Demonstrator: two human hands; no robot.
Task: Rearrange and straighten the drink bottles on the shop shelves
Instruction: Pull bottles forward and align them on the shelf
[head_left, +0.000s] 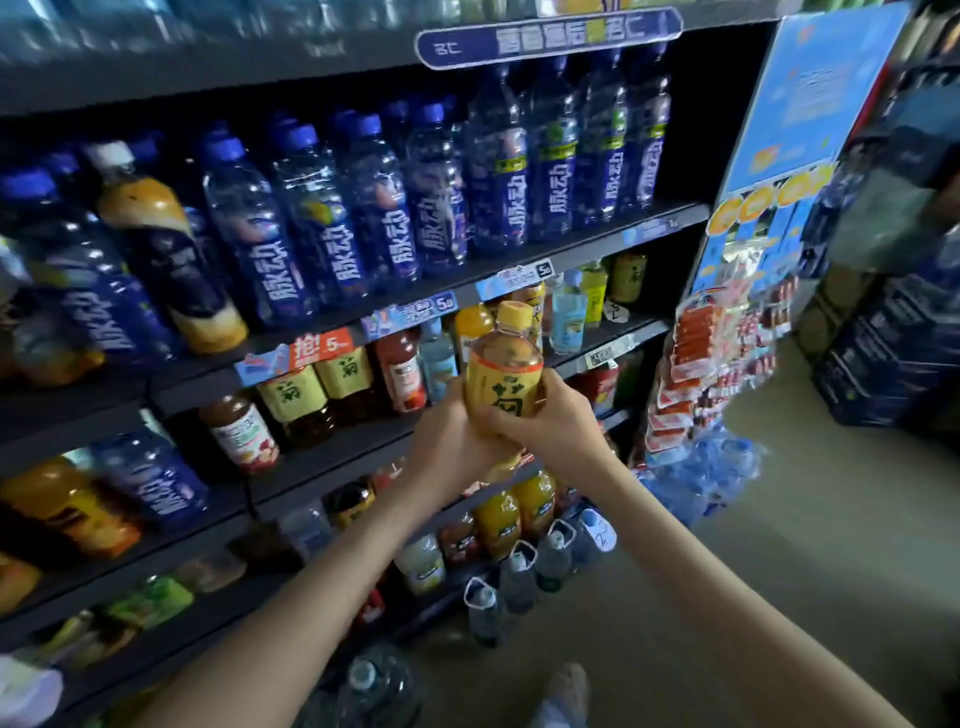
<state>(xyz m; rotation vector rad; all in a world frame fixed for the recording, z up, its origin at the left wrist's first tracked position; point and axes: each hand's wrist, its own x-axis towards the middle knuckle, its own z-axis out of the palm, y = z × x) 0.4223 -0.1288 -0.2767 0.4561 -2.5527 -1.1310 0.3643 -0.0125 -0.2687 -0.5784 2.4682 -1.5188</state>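
Observation:
A yellow-capped tea bottle (505, 364) with a yellow label is held upright in front of the shelves. My left hand (452, 441) wraps its lower part from the left. My right hand (550, 421) grips its body from the right. Two matching yellow-label tea bottles (317, 387) stand on the middle shelf (332, 457) to the left of it, beside a red-label bottle (402, 371). Blue drink bottles (384, 208) fill the shelf above in a row, with one orange-topped bottle (166, 249) among them.
Lower shelves hold orange juice bottles (514, 512) and other drinks. Water bottles with handles (519, 577) stand on the floor at the shelf foot. A rack of hanging snack packs (701, 364) closes the right end. Dark boxes (883, 353) are stacked further right.

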